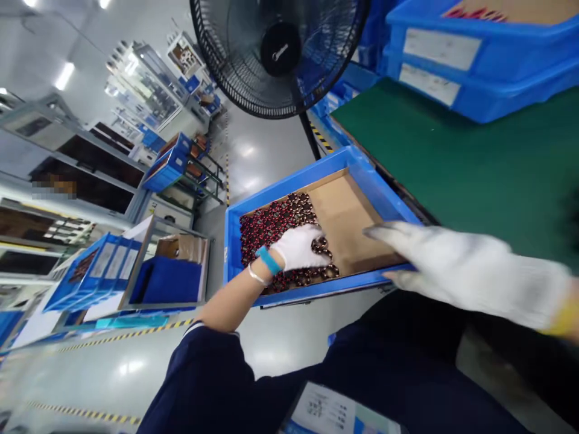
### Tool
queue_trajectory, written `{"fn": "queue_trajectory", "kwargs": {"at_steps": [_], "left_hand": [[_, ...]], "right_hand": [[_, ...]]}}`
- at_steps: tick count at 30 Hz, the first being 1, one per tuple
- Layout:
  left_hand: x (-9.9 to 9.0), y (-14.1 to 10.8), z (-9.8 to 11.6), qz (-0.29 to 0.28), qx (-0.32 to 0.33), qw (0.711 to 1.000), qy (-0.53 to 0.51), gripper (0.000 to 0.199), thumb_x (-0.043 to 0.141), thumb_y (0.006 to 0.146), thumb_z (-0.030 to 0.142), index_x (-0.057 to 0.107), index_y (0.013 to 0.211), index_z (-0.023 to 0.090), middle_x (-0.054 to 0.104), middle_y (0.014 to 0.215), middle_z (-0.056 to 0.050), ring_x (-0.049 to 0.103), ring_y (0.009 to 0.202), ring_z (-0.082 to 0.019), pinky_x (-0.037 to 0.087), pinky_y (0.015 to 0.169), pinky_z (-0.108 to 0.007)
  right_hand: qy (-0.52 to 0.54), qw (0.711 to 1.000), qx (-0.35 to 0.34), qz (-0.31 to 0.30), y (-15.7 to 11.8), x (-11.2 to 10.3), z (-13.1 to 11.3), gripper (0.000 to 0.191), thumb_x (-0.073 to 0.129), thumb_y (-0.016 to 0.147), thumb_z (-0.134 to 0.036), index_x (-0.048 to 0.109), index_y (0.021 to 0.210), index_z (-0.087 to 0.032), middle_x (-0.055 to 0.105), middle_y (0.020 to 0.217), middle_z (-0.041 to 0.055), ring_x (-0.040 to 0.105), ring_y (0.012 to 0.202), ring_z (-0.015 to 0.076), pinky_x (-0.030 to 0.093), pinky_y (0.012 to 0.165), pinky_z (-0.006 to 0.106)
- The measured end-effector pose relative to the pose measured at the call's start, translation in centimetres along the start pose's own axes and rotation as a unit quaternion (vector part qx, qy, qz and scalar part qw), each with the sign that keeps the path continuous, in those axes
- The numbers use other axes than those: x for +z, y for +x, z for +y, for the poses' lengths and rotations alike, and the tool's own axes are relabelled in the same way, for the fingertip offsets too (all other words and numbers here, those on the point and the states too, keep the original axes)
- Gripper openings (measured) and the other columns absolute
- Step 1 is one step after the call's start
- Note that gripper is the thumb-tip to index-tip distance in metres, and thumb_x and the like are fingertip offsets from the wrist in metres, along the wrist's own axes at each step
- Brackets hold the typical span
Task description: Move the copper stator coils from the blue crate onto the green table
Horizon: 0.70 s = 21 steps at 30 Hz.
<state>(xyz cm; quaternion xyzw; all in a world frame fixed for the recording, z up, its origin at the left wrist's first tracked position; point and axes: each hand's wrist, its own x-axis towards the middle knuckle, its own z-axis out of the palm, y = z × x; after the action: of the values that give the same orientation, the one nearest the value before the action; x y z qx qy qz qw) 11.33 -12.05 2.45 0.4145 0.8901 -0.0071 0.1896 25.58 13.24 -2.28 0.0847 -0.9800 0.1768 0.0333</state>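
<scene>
A blue plastic tray (362, 175) lined with brown cardboard sticks out over the edge of a green table (474, 175). Several small red-and-copper coil rings (271, 223) fill its left half. My left hand (298, 247), in a white glove with a blue wristband, reaches into the tray and closes on a bunch of the rings. My right hand (456, 268), also gloved in white, lies flat over the tray's near right corner with fingers stretched out; it looks blurred.
Stacked blue bins (479, 54) with white labels stand at the table's far side. A black floor fan (275, 48) stands beyond the tray. To the left are shelves and a cart with blue bins (167, 166). My dark-trousered legs are below.
</scene>
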Motion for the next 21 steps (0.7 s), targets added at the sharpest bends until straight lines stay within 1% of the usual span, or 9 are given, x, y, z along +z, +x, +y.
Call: {"fn": "queue_trajectory", "kwargs": {"at_steps": [2, 3, 6, 9, 11, 14, 17, 19, 21], "left_hand": [[2.7, -2.5, -1.3, 0.01, -0.032, 0.999, 0.023, 0.056, 0.079, 0.077, 0.048, 0.07, 0.124, 0.019, 0.058, 0.148, -0.012, 0.058, 0.133, -0.033, 0.047, 0.114, -0.045], [3.7, -3.2, -1.5, 0.016, -0.042, 0.999, 0.027, 0.052, 0.077, 0.08, 0.048, 0.071, 0.122, 0.019, 0.055, 0.151, -0.012, 0.055, 0.135, -0.034, 0.046, 0.114, -0.047], [5.2, -3.7, -1.2, 0.033, -0.059, 0.997, 0.029, 0.045, 0.074, 0.082, 0.047, 0.073, 0.119, 0.021, 0.056, 0.15, -0.01, 0.054, 0.135, -0.034, 0.046, 0.114, -0.05], [5.0, -2.9, -1.0, 0.032, -0.068, 0.997, 0.02, 0.049, 0.08, 0.072, 0.051, 0.076, 0.111, 0.022, 0.06, 0.145, -0.009, 0.051, 0.136, -0.037, 0.041, 0.118, -0.054], [4.6, -2.4, -1.2, 0.021, -0.079, 0.997, 0.003, 0.049, 0.08, 0.069, 0.054, 0.078, 0.107, 0.025, 0.06, 0.144, -0.007, 0.043, 0.143, -0.039, 0.034, 0.122, -0.058], [4.5, -2.0, -1.6, 0.015, -0.081, 0.997, -0.005, 0.039, 0.076, 0.073, 0.052, 0.078, 0.104, 0.029, 0.062, 0.141, -0.004, 0.035, 0.148, -0.041, 0.025, 0.123, -0.066], [4.6, -1.5, -1.6, 0.011, -0.068, 0.998, 0.016, 0.033, 0.07, 0.077, 0.048, 0.079, 0.101, 0.027, 0.066, 0.131, -0.006, 0.033, 0.148, -0.044, 0.019, 0.122, -0.071], [4.5, -1.1, -1.5, -0.004, -0.058, 0.998, 0.035, 0.035, 0.07, 0.077, 0.048, 0.079, 0.102, 0.026, 0.067, 0.128, -0.009, 0.032, 0.148, -0.045, 0.016, 0.122, -0.073], [4.2, -0.6, -1.4, -0.029, -0.044, 0.997, 0.058, 0.04, 0.07, 0.077, 0.049, 0.079, 0.106, 0.023, 0.066, 0.13, -0.012, 0.029, 0.149, -0.047, 0.014, 0.121, -0.074]], "right_hand": [[0.012, 0.996, -0.056, -0.067, 3.8, 1.0, -4.5, 0.063, 0.059, 0.087, -0.036, 0.053, 0.147, -0.02, 0.059, 0.14, 0.0148, 0.065, 0.115, 0.0289, 0.052, 0.097, 0.04], [0.013, 0.992, -0.072, -0.105, 5.6, 1.4, -6.2, 0.061, 0.059, 0.087, -0.031, 0.054, 0.146, -0.018, 0.059, 0.139, 0.0151, 0.065, 0.114, 0.028, 0.052, 0.097, 0.038], [-0.021, 0.975, -0.069, -0.211, 9.3, 1.9, -9.4, 0.056, 0.063, 0.08, -0.022, 0.062, 0.136, -0.014, 0.058, 0.136, 0.0174, 0.065, 0.112, 0.0305, 0.052, 0.095, 0.04], [-0.085, 0.964, -0.048, -0.247, 10.4, 2.2, -10.3, 0.043, 0.062, 0.079, -0.016, 0.069, 0.121, -0.009, 0.059, 0.128, 0.0222, 0.064, 0.109, 0.035, 0.052, 0.091, 0.044], [-0.094, 0.964, -0.032, -0.246, 10.2, 2.4, -10.3, 0.042, 0.062, 0.081, -0.019, 0.068, 0.121, -0.008, 0.058, 0.128, 0.0232, 0.063, 0.11, 0.036, 0.051, 0.091, 0.045], [-0.066, 0.964, -0.016, -0.256, 9.7, 2.7, -10.1, 0.044, 0.066, 0.081, -0.03, 0.068, 0.121, -0.011, 0.054, 0.134, 0.0218, 0.063, 0.11, 0.0338, 0.052, 0.092, 0.042], [-0.081, 0.96, 0.01, -0.268, 9.5, 2.8, -10.4, 0.041, 0.063, 0.083, -0.027, 0.066, 0.12, -0.01, 0.058, 0.122, 0.023, 0.065, 0.101, 0.031, 0.053, 0.084, 0.04], [-0.115, 0.955, 0.037, -0.27, 9.7, 2.8, -10.8, 0.043, 0.06, 0.084, -0.023, 0.063, 0.124, -0.008, 0.06, 0.113, 0.0242, 0.065, 0.097, 0.0319, 0.054, 0.079, 0.042], [-0.15, 0.953, 0.01, -0.263, 10.0, 2.9, -11.2, 0.042, 0.061, 0.083, -0.02, 0.065, 0.122, -0.007, 0.061, 0.116, 0.0253, 0.063, 0.109, 0.0366, 0.053, 0.089, 0.049]]}}
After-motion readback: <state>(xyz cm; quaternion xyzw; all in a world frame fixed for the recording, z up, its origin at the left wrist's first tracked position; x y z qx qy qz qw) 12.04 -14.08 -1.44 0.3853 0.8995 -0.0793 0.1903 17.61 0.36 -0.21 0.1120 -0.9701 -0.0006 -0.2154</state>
